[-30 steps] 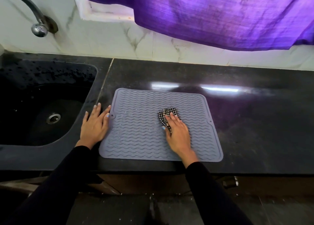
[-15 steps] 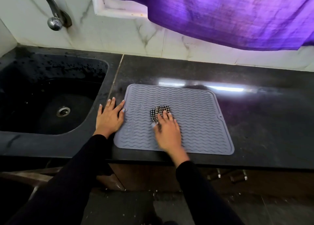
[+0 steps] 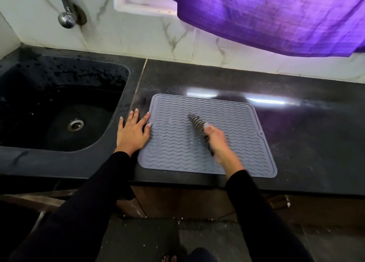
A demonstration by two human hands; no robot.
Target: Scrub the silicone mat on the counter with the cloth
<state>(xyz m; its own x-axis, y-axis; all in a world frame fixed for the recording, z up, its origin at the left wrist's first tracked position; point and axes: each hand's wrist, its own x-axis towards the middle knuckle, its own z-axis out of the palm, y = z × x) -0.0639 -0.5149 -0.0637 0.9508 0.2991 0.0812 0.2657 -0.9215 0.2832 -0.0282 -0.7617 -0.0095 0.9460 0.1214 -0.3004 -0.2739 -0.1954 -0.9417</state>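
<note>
The thin, floppy mat (image 3: 207,135), lying flat on the worktop (image 3: 306,143) beside the sink (image 3: 59,107), is pinned at its sink-side edge by the flat left hand (image 3: 132,132) while the limp cloth (image 3: 199,129) is gripped in the right hand (image 3: 216,141).

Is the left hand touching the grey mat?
Touching. In the head view the left hand lies flat on the counter, with its thumb tip resting on the left edge of the mat.

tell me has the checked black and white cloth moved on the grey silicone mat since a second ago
Yes. The checked black and white cloth was bunched under flat fingers; now the right hand grips it stretched long, still mid-mat on the grey silicone mat.
</note>
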